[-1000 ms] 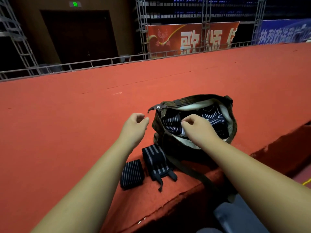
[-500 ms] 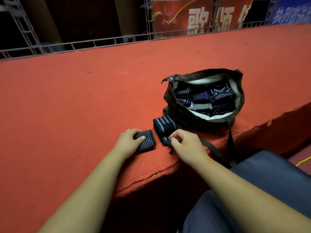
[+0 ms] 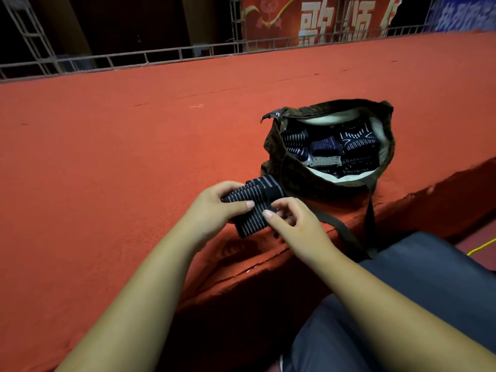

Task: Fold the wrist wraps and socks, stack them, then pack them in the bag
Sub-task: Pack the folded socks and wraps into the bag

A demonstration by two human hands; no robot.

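A red carpeted platform (image 3: 107, 157) fills the scene, edged at the back by a metal truss railing (image 3: 161, 53) with a red banner (image 3: 308, 20) and a blue banner (image 3: 461, 14) behind it in the dark hall. Near the platform's front edge the left hand (image 3: 214, 208) grips a striped wrist wrap (image 3: 251, 224), its thumb laid across the top and its fingers curled around the far side. The right hand (image 3: 292, 224) meets it from the other side, thumb tip pressed on the same wrap and fingers curled in against its end, so both hands hold it just above the carpet. A grey-banded wrist wrap (image 3: 265, 185) lies touching the striped one on the side away from the person, partly under the left fingers; whether it is lifted too cannot be told. Just beyond it sits the dark brown bag (image 3: 295, 178), its mouth open wide, with folded dark patterned socks (image 3: 357, 146) packed side by side against the pale lining. The bag's strap (image 3: 346, 232) trails over the platform edge toward the person's lap in dark grey trousers (image 3: 429, 277), and a yellow cable (image 3: 480, 247) shows at the far right.
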